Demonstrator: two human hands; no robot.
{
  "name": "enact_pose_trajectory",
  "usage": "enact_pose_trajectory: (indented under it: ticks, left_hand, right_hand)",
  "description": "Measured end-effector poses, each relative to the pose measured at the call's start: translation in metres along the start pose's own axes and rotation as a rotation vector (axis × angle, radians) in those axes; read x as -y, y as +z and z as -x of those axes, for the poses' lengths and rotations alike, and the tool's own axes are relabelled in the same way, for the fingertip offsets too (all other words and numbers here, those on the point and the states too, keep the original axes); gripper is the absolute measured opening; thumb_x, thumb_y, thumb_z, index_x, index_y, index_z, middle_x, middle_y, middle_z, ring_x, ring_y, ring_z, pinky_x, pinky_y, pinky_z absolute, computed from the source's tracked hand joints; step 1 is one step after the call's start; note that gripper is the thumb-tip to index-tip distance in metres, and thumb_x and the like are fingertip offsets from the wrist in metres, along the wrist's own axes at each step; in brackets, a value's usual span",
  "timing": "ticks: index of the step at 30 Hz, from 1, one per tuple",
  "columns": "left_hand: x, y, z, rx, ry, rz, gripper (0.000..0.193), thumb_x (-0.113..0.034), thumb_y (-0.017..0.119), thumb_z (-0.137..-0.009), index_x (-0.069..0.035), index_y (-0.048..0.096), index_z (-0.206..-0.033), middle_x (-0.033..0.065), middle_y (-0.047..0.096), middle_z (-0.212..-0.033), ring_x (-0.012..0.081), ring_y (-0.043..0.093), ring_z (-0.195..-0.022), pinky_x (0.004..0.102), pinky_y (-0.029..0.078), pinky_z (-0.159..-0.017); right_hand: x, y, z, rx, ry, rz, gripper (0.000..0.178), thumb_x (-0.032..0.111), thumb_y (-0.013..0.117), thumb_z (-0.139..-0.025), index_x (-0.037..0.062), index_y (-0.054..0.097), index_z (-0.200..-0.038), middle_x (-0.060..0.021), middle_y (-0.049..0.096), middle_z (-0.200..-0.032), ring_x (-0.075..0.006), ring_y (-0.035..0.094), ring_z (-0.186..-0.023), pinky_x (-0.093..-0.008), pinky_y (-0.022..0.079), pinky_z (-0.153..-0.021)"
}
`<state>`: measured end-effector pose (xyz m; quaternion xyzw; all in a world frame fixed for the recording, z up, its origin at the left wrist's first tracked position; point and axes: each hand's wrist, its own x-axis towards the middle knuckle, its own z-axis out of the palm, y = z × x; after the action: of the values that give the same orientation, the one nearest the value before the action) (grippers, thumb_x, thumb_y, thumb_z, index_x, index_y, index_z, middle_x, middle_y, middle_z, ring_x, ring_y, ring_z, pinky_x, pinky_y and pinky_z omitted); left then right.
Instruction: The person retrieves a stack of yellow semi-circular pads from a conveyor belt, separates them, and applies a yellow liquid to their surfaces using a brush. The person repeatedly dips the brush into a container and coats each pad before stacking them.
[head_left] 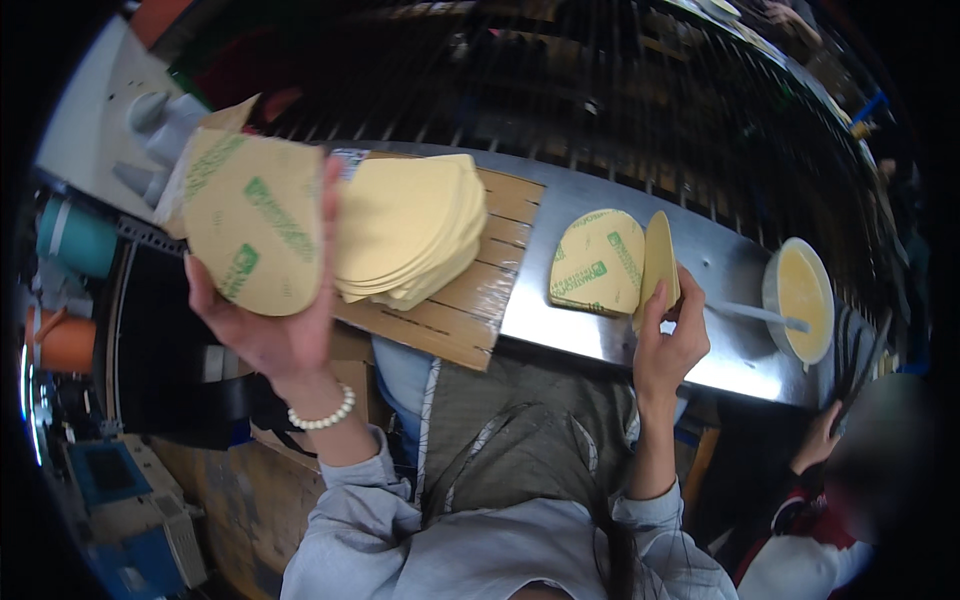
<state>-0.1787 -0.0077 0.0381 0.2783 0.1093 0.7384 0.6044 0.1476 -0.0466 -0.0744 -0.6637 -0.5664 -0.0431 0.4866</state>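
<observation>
The left hand (275, 320) was raised and closed around a yellow sheet with green print (255, 235), fingers curled over its right edge. Just right of that hand, a stack of plain yellow sheets (410, 230) lay on a wooden board (470, 310). The right hand (668, 345) pinched a thin yellow sheet (658, 265) upright on the metal counter (720, 360); a printed sheet (595, 265) lay flat just left of it, and a bowl of yellow liquid (800, 300) stood farther right.

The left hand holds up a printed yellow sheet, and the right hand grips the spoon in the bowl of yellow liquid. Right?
Not quite. In the head view the right hand pinches a plain yellow piece upright; the spoon lies untouched in the bowl. The left hand does hold the printed sheet.
</observation>
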Motion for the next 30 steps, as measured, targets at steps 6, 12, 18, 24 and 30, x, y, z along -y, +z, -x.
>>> enact_pose_trajectory:
  ticks: [6, 12, 18, 24, 30]
  left_hand:
    - [0.015, 0.016, 0.01, 0.157, -0.304, 0.537, 0.097, -0.057, 0.07, -0.091, -0.021, 0.02, -0.167, 0.0265, -0.01, -0.171, 0.0503, -0.005, -0.157, 0.0612, 0.03, -0.122]
    - [0.036, 0.028, 0.012, 0.264, -0.347, 0.081, 0.113, -0.068, 0.07, -0.083, -0.004, 0.022, -0.163, 0.0341, 0.024, -0.162, 0.0604, 0.035, -0.143, 0.0558, 0.055, -0.1]
    - [0.059, 0.032, 0.019, 0.435, -0.579, -0.235, 0.115, -0.04, 0.082, -0.076, 0.0, 0.018, -0.163, 0.0295, 0.041, -0.157, 0.0441, 0.051, -0.14, 0.0429, 0.056, -0.101]
    - [0.088, 0.042, 0.034, 0.395, -0.707, -0.153, 0.12, -0.029, 0.089, -0.073, -0.003, 0.016, -0.164, 0.0292, 0.036, -0.161, 0.038, 0.044, -0.146, 0.0494, 0.039, -0.121]
    - [0.117, 0.043, 0.068, 0.159, -0.576, -0.175, 0.117, -0.07, 0.073, -0.083, -0.003, 0.019, -0.162, 0.0223, 0.04, -0.159, 0.0339, 0.044, -0.147, 0.0464, 0.044, -0.118]
  right_hand:
    - [-0.007, -0.005, -0.01, -0.077, -0.156, 0.132, 0.026, 0.002, 0.073, -0.092, 0.001, 0.073, -0.118, -0.0124, 0.076, -0.105, -0.0237, 0.07, -0.082, -0.0339, 0.053, -0.065]
    - [-0.02, -0.025, -0.015, 0.394, -0.17, 0.261, 0.045, 0.004, 0.083, -0.078, -0.0003, 0.074, -0.122, -0.0138, 0.071, -0.12, -0.0276, 0.066, -0.105, -0.0381, 0.055, -0.082]
    - [0.041, -0.064, -0.03, 0.388, 0.147, -0.557, 0.062, 0.006, 0.083, -0.078, 0.0001, 0.065, -0.137, -0.0146, 0.066, -0.138, -0.0272, 0.063, -0.12, -0.0411, 0.053, -0.095]
    - [0.065, -0.064, -0.033, 0.395, -0.324, -0.799, 0.032, 0.003, 0.074, -0.084, 0.0007, 0.074, -0.116, -0.0167, 0.074, -0.118, -0.0313, 0.066, -0.12, -0.0448, 0.052, -0.102]
    - [0.075, -0.055, -0.006, 0.153, -0.465, -0.428, 0.039, 0.012, 0.082, -0.066, 0.0163, 0.084, -0.105, -0.0025, 0.076, -0.113, -0.0237, 0.067, -0.106, -0.0349, 0.053, -0.091]
